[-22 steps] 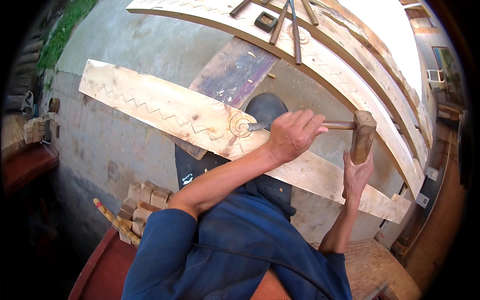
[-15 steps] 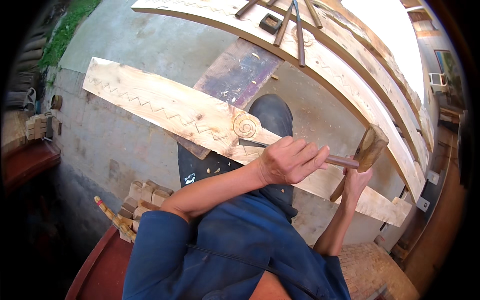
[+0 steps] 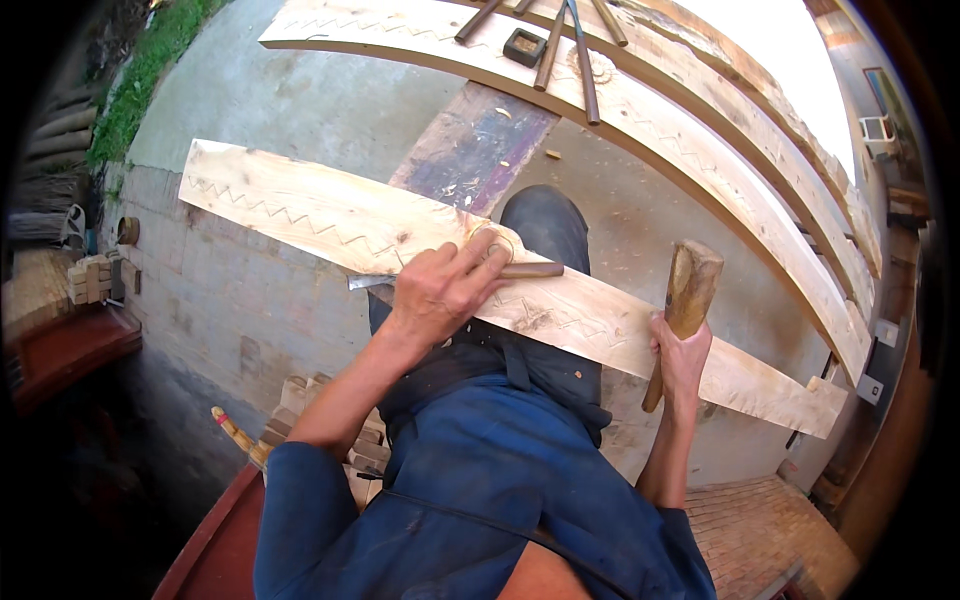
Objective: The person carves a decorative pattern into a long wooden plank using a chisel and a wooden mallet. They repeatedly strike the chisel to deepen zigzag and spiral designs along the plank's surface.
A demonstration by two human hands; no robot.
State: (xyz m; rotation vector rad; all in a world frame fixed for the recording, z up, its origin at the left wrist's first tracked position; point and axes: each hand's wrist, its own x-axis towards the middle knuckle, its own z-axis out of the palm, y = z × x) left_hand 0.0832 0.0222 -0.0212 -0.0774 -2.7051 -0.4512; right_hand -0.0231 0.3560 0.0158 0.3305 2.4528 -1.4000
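Observation:
A long pale wooden plank (image 3: 600,315) lies slantwise in front of me, with zigzag lines cut along it and a carved spiral near its middle. My left hand (image 3: 445,292) is closed round a chisel (image 3: 535,270) and rests over the spiral, partly hiding it. The chisel's metal blade points left past the plank's near edge, and its brown handle lies to the right. In my right hand (image 3: 683,355) is a wooden mallet (image 3: 694,285), gripped by its handle with the head up, above the plank's right part and apart from the chisel.
Beyond the plank, several long curved boards (image 3: 655,135) lie at the far right. On them rest several chisels (image 3: 588,95) and a small dark square box (image 3: 524,47). A stained board (image 3: 470,140) passes under the plank. Wooden blocks (image 3: 290,400) sit at the lower left.
My left hand has moved left with the chisel, whose handle has left the mallet head. The mallet has shifted left and turned more upright. The spiral is now partly covered.

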